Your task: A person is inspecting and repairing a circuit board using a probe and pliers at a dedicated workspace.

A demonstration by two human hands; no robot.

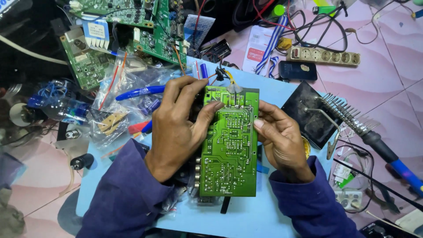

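Gripping a green circuit board [229, 145] solder side up over the blue bench [269, 88]: left hand [176, 128] clamps its left edge, thumb on top; right hand [280, 141] pinches the right edge, apparently steadying it for inspection. Blue pen [139, 92], bagged parts [114, 110] crowd left; soldering iron [374, 139] lies right.

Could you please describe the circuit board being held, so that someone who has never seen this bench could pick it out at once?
Start at the light blue work mat in the middle. Over it, the left hand and right hand hold a long green circuit board by its edges. Unlike the component-covered boards top left, it shows its solder side, with wires at its far end.
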